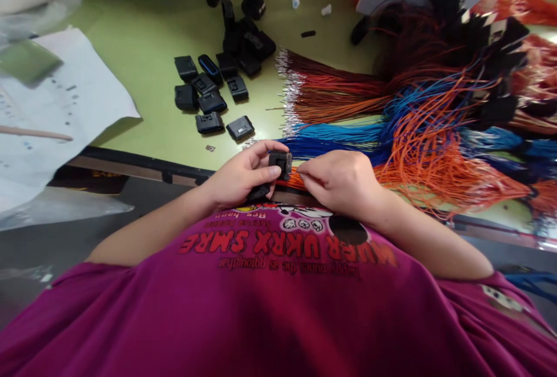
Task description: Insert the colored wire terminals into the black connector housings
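- Left hand (pixel 237 175) grips a black connector housing (pixel 279 163) at the table's near edge.
- Right hand (pixel 348 182) pinched just beside it; can't tell if a wire is in the fingers.
- Green tabletop (pixel 143 46): loose black housings (pixel 209 123) left of centre, wire bundles (pixel 339 98) with metal terminals to the right.
- White paper sheet (pixel 93 90) overhangs front edge, far left.
- Room: blurred grey below table.

Whether the right hand (pixel 346 182) holds anything is too small to tell; the left paper (pixel 93 87) is cut off
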Demonstrator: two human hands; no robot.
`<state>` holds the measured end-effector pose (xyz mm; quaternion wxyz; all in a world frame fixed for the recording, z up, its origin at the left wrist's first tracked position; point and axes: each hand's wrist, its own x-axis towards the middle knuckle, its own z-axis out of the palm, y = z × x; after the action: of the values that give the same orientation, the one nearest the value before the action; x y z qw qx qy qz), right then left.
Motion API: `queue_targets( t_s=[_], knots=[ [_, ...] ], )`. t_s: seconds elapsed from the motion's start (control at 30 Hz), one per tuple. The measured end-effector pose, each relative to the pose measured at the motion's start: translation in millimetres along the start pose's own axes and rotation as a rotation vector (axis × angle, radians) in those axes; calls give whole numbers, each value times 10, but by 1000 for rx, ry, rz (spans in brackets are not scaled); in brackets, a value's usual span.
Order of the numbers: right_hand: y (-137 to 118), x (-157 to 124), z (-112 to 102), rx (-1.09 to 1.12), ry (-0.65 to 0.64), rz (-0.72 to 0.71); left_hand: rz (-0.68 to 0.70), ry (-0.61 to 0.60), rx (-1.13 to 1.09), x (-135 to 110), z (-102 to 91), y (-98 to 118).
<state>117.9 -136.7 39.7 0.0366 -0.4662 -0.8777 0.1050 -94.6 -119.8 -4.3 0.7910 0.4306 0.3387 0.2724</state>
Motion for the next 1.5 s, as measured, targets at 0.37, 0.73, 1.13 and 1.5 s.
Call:
queue_targets(
  t_s=[0.37,0.73,1.13,1.5],
  knots=[
    [-36,27,3,-229,93,-213,-6,83,20,22,81,34],
    [10,66,114,-225,254,-368,-43,133,24,20,101,51],
    [76,49,197,613,172,13,-23,94,56,10,103,51],
    [26,53,210,530,134,-12,-42,88,75,5,101,46]
  ],
)
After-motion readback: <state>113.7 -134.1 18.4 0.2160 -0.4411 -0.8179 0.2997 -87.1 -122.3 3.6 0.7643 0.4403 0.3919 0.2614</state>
